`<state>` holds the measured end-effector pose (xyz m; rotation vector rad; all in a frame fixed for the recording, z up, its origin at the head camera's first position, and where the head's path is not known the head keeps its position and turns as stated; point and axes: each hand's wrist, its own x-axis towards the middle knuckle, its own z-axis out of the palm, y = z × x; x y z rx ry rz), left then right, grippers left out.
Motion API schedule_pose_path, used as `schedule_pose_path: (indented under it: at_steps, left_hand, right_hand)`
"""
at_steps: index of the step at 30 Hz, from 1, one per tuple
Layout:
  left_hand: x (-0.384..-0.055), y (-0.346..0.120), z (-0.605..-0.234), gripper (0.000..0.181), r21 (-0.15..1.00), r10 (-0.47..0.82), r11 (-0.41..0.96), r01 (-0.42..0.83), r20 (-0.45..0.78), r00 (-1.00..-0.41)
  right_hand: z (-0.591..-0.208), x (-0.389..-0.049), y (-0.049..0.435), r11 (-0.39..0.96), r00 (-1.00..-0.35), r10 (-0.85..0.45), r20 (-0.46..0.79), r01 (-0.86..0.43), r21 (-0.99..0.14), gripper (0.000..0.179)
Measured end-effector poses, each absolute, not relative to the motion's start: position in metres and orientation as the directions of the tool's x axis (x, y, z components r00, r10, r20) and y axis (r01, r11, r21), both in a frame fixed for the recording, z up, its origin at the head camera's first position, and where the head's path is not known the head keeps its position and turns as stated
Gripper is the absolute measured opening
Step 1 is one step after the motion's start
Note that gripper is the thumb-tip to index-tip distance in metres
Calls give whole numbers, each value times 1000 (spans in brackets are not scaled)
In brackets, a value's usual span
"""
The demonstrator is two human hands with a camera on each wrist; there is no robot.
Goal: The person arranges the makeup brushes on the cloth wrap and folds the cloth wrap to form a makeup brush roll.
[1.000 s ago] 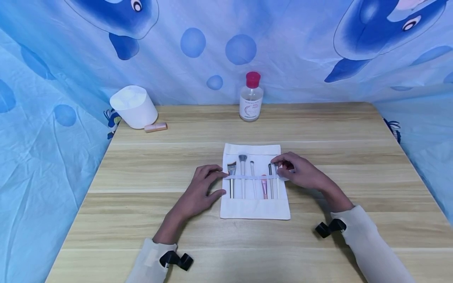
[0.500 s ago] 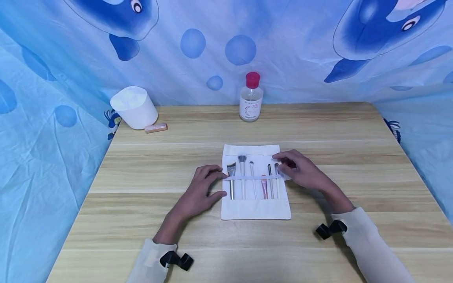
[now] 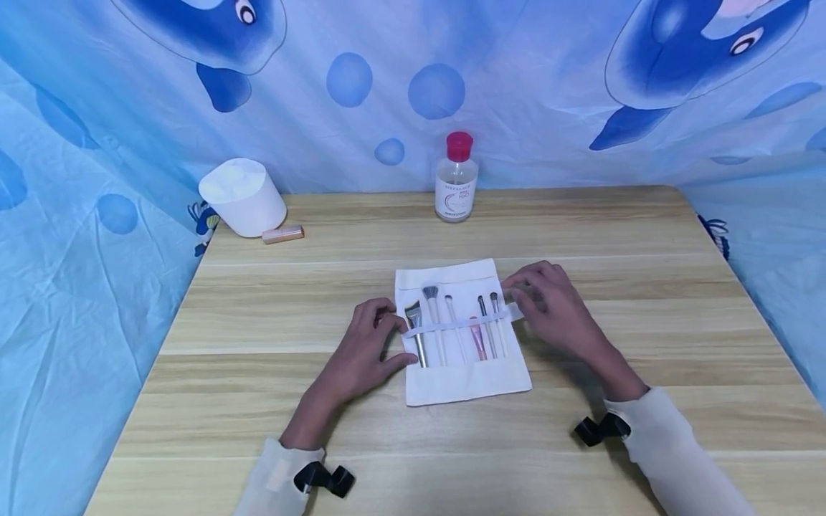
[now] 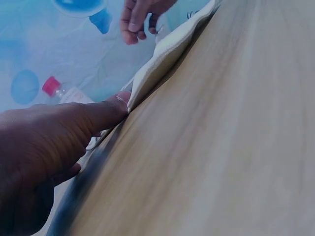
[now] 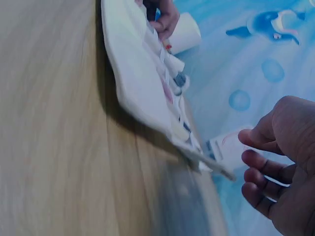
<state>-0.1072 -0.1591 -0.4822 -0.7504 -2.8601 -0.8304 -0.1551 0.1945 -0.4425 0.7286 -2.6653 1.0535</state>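
Note:
A white makeup brush roll [image 3: 467, 381] lies unrolled and slightly turned on the table, its edge raised in the right wrist view. Several makeup brushes [image 3: 431, 304] sit under its elastic strap [image 3: 452, 325], including a pink one [image 3: 477, 337]. My left hand [image 3: 364, 351] pinches the roll's left edge; the left wrist view shows its thumb [image 4: 110, 110] right on the fabric border. On the other side my right hand [image 3: 551, 304] is beside the upper right edge, near a small white tab [image 3: 515, 312]. Its fingers are loosely bent, with nothing held between them in the right wrist view.
At the back of the wooden table [image 3: 645, 287] stands a clear bottle [image 3: 455, 188] with a red cap. A white container [image 3: 244, 197] leans at the back left, with a rose-gold tube [image 3: 282, 234] beside it. Blue patterned cloth [image 3: 529, 86] hangs behind.
The brush roll has turned counterclockwise, its upper part shifting left. My right hand has come off its right side and moved slightly up and right. My left hand stays at the left edge.

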Motion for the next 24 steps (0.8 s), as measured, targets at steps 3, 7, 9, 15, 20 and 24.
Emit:
schedule_pose_path:
  at_steps: [3, 7, 9, 15, 20, 24]
  left_hand:
    - [-107, -159, -483, 44, 437, 428, 754, 490, 240, -872]
    - [-107, -157, -485, 51, 381, 397, 788, 483, 285, -873]
    - [-106, -154, -486, 54, 362, 374, 810, 462, 288, -882]
    - [-103, -140, -486, 57, 319, 312, 863, 392, 274, -910]
    - [-100, -123, -486, 55, 291, 285, 879, 376, 311, -907]
    - [-97, -114, -486, 53, 298, 270, 878, 375, 340, -901]
  right_hand:
    - [-437, -151, 188, 605, -825, -438, 358, -565, -561, 12]
    - [-434, -143, 180, 569, -778, -564, 279, -610, -552, 14]
    - [-433, -138, 175, 558, -757, -616, 219, -615, -556, 15]
    - [-433, -126, 163, 520, -656, -745, 118, -682, -514, 8]
    - [-438, -117, 154, 540, -623, -777, 89, -733, -414, 15]
    - [-440, -112, 146, 579, -632, -770, 85, -749, -323, 28]
